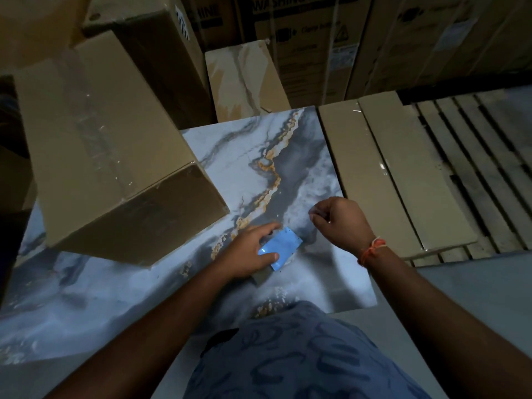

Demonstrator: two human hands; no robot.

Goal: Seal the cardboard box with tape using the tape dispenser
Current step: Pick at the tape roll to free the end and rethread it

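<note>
**Tape drawn out beside the box**

The cardboard box (pixel 115 156) lies on the marbled tabletop (pixel 288 156), up-left of both hands. The left hand (pixel 253 251), nearer it, grips the blue tape dispenser (pixel 280 249). The right hand (pixel 339 223) pinches shut, apparently on clear tape pulled rightward.

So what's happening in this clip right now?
A person stands at a marble-patterned tabletop among stacked cartons. Their left hand rests on a blue tape dispenser lying on the table, while the right hand is pinched just beyond it, apparently pulling out clear tape, though the tape itself is hard to see. The cardboard box sits to the left, apart from both hands, with clear tape already along its top seam.
</note>
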